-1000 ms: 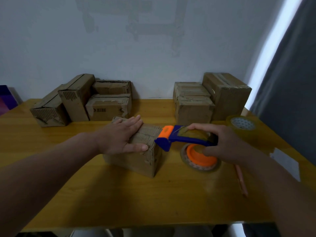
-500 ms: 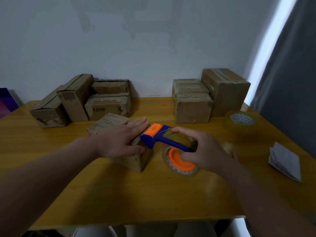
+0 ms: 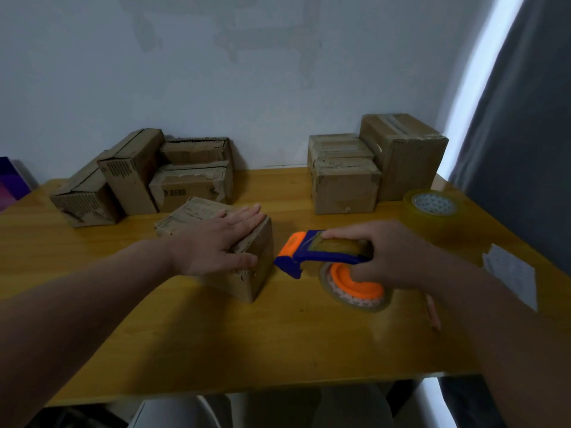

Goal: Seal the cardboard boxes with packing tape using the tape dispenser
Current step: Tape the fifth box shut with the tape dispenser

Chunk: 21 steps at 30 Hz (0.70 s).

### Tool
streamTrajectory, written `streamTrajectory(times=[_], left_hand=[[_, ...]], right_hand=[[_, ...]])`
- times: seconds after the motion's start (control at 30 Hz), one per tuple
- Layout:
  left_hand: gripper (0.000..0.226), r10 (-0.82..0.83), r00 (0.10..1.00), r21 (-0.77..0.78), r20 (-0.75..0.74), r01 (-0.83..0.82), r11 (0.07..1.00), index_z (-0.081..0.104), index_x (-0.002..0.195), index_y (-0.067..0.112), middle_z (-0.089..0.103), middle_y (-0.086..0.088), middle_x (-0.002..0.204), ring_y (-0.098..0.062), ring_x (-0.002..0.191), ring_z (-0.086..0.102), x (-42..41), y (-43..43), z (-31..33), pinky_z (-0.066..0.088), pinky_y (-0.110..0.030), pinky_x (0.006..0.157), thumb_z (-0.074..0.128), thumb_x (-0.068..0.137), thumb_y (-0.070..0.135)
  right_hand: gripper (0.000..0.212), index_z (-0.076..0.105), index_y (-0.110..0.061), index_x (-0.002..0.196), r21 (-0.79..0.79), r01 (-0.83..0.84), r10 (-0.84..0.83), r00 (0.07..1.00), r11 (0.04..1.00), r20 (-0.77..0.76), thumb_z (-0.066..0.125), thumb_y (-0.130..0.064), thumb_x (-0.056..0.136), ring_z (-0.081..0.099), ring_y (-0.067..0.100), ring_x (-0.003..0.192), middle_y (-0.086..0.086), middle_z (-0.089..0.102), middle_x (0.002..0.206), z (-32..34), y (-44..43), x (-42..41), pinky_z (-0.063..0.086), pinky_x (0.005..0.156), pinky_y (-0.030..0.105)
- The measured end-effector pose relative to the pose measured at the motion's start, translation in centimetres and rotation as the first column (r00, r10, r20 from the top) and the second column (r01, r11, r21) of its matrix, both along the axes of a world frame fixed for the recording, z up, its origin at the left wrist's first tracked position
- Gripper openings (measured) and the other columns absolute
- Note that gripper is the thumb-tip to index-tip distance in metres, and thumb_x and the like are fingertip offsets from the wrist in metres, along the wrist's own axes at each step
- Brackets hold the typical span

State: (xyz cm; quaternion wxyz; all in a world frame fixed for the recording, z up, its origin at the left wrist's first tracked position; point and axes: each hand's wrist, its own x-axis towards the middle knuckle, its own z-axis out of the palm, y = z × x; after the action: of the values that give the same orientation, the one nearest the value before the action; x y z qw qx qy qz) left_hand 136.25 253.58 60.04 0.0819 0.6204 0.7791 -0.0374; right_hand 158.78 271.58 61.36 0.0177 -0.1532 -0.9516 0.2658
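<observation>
No legible text or labels.

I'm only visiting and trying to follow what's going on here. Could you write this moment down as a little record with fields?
work piece: small cardboard box on the wooden table
left hand: rests flat on top of the box, fingers straight
right hand: grips the tape dispenser
dispenser nose: close beside the box's right edge, contact unclear
other boxes: left stack and right stack by the wall
also at right: spare tape roll, paper, pencil
</observation>
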Motion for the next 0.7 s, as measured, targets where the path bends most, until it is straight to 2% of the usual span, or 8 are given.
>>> streamTrajectory(times=[0.1,0.2,0.3,0.4,0.5,0.53,0.6,0.7], left_hand=[[0.088,0.011,1.0,0.013,-0.003,-0.01,1.0,-0.014,0.145,0.035,-0.022,0.014,0.15,0.005,0.128,-0.018,0.3,0.0,0.0,-0.011,-0.023,0.106,0.019,0.074,0.076],[0.09,-0.009,1.0,0.037,-0.027,0.01,0.999,-0.013,0.146,0.034,-0.018,0.01,0.154,0.005,0.13,-0.016,0.0,0.0,-0.3,-0.01,-0.024,0.107,0.016,0.072,0.077],[0.092,-0.01,0.999,0.065,-0.037,0.012,0.998,-0.01,0.149,0.031,-0.014,0.008,0.156,0.004,0.13,-0.015,-0.3,0.0,-0.6,-0.009,-0.025,0.108,0.012,0.071,0.076],[0.092,-0.027,0.999,0.097,-0.047,0.031,0.995,-0.008,0.149,0.03,-0.01,0.006,0.158,0.004,0.133,-0.011,-0.4,0.0,-1.0,-0.009,-0.026,0.109,0.01,0.071,0.075],[0.093,-0.025,0.999,0.113,-0.042,0.03,0.993,-0.006,0.15,0.029,-0.009,0.004,0.158,0.003,0.134,-0.007,-0.4,0.0,-1.0,-0.008,-0.026,0.109,0.011,0.071,0.073],[0.092,-0.027,0.999,0.116,-0.047,0.032,0.993,-0.006,0.15,0.028,-0.008,0.004,0.158,0.003,0.133,-0.007,-0.3,0.0,-0.9,-0.008,-0.026,0.109,0.012,0.072,0.073],[0.086,-0.025,0.998,0.115,-0.055,0.032,0.993,-0.006,0.15,0.027,-0.009,0.004,0.158,0.003,0.132,-0.008,-0.2,0.0,-0.9,-0.009,-0.025,0.107,0.019,0.079,0.069],[0.083,-0.019,0.998,0.116,-0.064,0.026,0.993,-0.007,0.15,0.028,-0.009,0.006,0.158,0.0,0.138,-0.007,-0.2,-0.1,-0.8,-0.009,-0.024,0.106,0.025,0.082,0.063]], right_hand=[[0.059,0.051,-0.044,0.131,0.038,-0.018,0.013,0.994,0.999,0.113,0.067,-0.02,0.079,0.053,0.008,0.06,-0.01,0.052,0.079,1.2,-0.9,-3.1,0.042,0.052,0.02],[0.062,0.055,-0.045,0.128,0.077,-0.013,0.0,0.986,0.997,0.167,0.066,-0.016,0.074,0.054,0.011,0.064,-0.012,0.045,0.081,2.8,-1.6,-5.6,0.042,0.051,0.022],[0.062,0.059,-0.043,0.123,0.086,-0.027,0.007,0.975,0.996,0.222,0.066,-0.012,0.071,0.052,0.01,0.064,-0.009,0.049,0.098,4.0,-1.7,-7.2,0.04,0.05,0.021],[0.057,0.063,-0.038,0.12,0.014,-0.015,0.011,0.968,1.0,0.251,0.069,-0.011,0.07,0.05,0.008,0.079,-0.009,0.049,0.108,4.7,-1.2,-8.1,0.038,0.06,0.022],[0.053,0.065,-0.029,0.122,-0.023,0.02,-0.012,0.948,1.0,0.317,0.068,-0.013,0.072,0.049,0.016,0.106,-0.006,0.053,0.117,4.9,-0.3,-8.8,0.038,0.074,0.028],[0.05,0.065,-0.022,0.122,-0.038,0.039,-0.023,0.937,0.999,0.349,0.067,-0.014,0.073,0.051,0.021,0.108,0.0,0.057,0.12,4.7,0.0,-8.9,0.041,0.077,0.029],[0.045,0.065,-0.009,0.12,-0.081,0.086,-0.046,0.912,0.993,0.408,0.065,-0.016,0.075,0.057,0.025,0.101,0.014,0.061,0.12,3.8,0.3,-8.9,0.046,0.085,0.034],[0.04,0.065,-0.012,0.118,-0.09,0.087,-0.032,0.87,0.992,0.492,0.066,-0.019,0.079,0.058,0.024,0.106,0.011,0.06,0.118,1.9,0.2,-8.5,0.047,0.095,0.039]])
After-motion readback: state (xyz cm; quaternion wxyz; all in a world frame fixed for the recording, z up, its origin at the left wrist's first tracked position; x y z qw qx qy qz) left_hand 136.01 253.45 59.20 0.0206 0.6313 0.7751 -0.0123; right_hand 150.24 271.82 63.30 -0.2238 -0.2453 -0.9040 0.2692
